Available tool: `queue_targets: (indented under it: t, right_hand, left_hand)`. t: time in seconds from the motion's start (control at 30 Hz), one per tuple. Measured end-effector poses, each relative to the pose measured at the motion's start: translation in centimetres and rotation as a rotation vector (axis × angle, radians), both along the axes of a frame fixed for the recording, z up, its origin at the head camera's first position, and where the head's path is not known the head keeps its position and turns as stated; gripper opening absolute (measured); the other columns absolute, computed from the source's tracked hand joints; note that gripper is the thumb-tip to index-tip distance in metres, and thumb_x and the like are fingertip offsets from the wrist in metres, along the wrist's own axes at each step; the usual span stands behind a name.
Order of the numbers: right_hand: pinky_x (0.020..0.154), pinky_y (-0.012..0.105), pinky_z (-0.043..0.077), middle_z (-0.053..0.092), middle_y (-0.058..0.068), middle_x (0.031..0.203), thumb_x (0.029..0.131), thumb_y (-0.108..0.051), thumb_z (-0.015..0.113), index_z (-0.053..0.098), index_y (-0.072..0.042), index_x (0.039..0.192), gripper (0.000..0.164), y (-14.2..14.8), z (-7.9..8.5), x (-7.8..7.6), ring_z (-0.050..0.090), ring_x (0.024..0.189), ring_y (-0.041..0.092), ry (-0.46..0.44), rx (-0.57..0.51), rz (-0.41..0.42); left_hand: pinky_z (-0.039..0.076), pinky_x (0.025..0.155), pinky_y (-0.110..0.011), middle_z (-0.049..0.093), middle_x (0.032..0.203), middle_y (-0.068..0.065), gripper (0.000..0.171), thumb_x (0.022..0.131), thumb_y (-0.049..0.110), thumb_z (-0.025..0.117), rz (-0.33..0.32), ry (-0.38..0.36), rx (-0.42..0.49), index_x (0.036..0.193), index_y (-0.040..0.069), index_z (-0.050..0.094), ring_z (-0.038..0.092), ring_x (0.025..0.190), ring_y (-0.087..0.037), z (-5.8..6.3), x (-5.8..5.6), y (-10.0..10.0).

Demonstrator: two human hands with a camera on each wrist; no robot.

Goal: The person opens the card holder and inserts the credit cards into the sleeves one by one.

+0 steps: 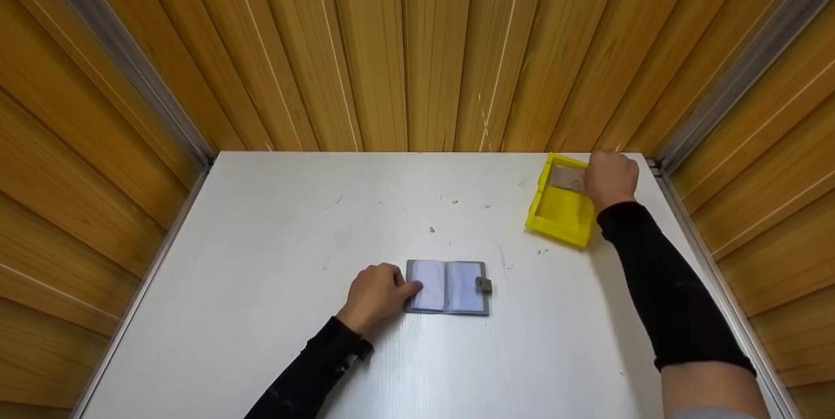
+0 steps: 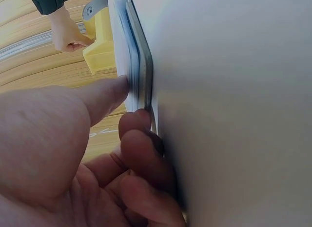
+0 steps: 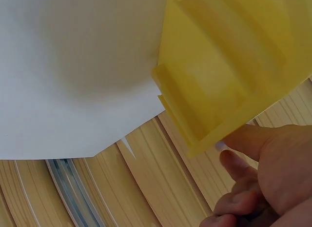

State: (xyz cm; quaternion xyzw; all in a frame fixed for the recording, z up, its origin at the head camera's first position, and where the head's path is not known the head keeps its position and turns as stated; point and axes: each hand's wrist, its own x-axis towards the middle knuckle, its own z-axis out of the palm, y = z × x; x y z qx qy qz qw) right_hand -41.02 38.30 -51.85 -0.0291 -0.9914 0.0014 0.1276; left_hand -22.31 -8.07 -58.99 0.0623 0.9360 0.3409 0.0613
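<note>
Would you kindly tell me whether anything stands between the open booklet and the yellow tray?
Nothing visible does: only white tabletop with small specks lies between the booklet and the yellow tray. The left hand pinches the booklet's left edge and the right hand holds the tray's right side, so neither is in between.

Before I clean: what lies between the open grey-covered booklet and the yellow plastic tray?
In the head view, only white tabletop with small marks shows between the booklet and tray.
</note>
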Motion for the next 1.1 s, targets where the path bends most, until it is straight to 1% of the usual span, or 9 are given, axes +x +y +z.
queue_targets:
  t: [0.07,0.13,0.2,0.3,0.4,0.6,0.8,0.97,1.1]
  right_hand:
    - [0.078,0.064,0.061,0.073,0.036,0.087,0.101,0.0,0.063,0.074,0.017,0.094,0.021,0.2,-0.2,0.0,0.074,0.08,0.05,0.01,0.002,0.014]
    - [0.076,0.064,0.061,0.073,0.035,0.085,0.101,0.0,0.063,0.073,0.017,0.093,0.021,0.2,-0.3,0.0,0.074,0.078,0.049,0.008,-0.001,0.017]
    - [0.077,0.063,0.061,0.073,0.034,0.085,0.101,-0.003,0.065,0.073,0.016,0.095,0.022,0.2,-0.4,0.0,0.074,0.078,0.048,-0.006,-0.011,0.011]
    - [0.082,0.064,0.061,0.074,0.034,0.089,0.103,-0.006,0.066,0.073,0.017,0.102,0.024,0.0,-0.5,0.0,0.075,0.082,0.048,-0.04,-0.013,0.0]
    - [0.086,0.065,0.061,0.075,0.034,0.093,0.104,-0.008,0.066,0.073,0.017,0.106,0.027,-0.2,-0.5,0.0,0.075,0.085,0.049,-0.073,0.014,-0.001]
    - [0.086,0.065,0.06,0.075,0.034,0.097,0.103,-0.012,0.071,0.073,0.015,0.11,0.028,-0.4,-0.7,-0.2,0.075,0.087,0.049,-0.092,0.028,0.014]
    - [0.084,0.065,0.06,0.075,0.034,0.094,0.102,-0.009,0.069,0.075,0.014,0.106,0.024,-0.2,-1.1,-0.1,0.074,0.086,0.049,-0.105,0.0,-0.001]
    - [0.079,0.065,0.061,0.074,0.034,0.089,0.103,-0.008,0.067,0.074,0.013,0.098,0.023,0.1,-1.3,0.1,0.074,0.082,0.05,-0.071,-0.007,0.003]
    - [0.078,0.065,0.061,0.074,0.034,0.09,0.103,-0.009,0.066,0.073,0.014,0.099,0.023,0.0,-1.5,0.0,0.074,0.083,0.05,-0.065,-0.002,0.011]
  left_hand:
    - [0.038,0.058,-0.027,0.052,0.062,0.009,0.04,0.094,0.04,0.084,-0.005,0.001,0.006,0.069,0.016,0.066,0.049,0.061,-0.011,0.0,0.1,-0.1]
    - [0.038,0.057,-0.027,0.052,0.061,0.009,0.04,0.094,0.04,0.084,-0.007,-0.003,0.008,0.069,0.016,0.066,0.049,0.061,-0.01,0.0,0.1,-0.1]
    - [0.038,0.057,-0.027,0.052,0.062,0.009,0.04,0.095,0.041,0.084,-0.006,-0.009,0.007,0.069,0.016,0.066,0.05,0.061,-0.01,0.0,0.1,-0.1]
    - [0.038,0.058,-0.027,0.052,0.062,0.009,0.041,0.095,0.042,0.084,0.001,-0.022,0.002,0.069,0.017,0.066,0.05,0.062,-0.01,0.0,0.0,-0.1]
    - [0.038,0.058,-0.028,0.053,0.063,0.009,0.041,0.095,0.043,0.084,0.004,-0.023,0.001,0.069,0.017,0.066,0.05,0.062,-0.011,0.0,0.0,0.0]
    - [0.038,0.059,-0.028,0.053,0.063,0.008,0.04,0.095,0.042,0.085,0.01,-0.016,-0.005,0.069,0.017,0.066,0.05,0.062,-0.011,0.0,0.1,-0.1]
    - [0.038,0.059,-0.028,0.052,0.063,0.008,0.041,0.095,0.042,0.084,0.013,-0.027,-0.003,0.069,0.017,0.065,0.05,0.062,-0.011,0.0,0.1,0.0]
    - [0.038,0.058,-0.028,0.052,0.063,0.009,0.041,0.094,0.041,0.085,0.006,-0.014,-0.005,0.068,0.018,0.064,0.05,0.062,-0.011,0.0,0.0,0.1]
    - [0.038,0.058,-0.028,0.055,0.062,0.009,0.04,0.094,0.041,0.085,0.005,0.004,-0.013,0.068,0.017,0.066,0.051,0.062,-0.011,-0.1,0.0,0.0]
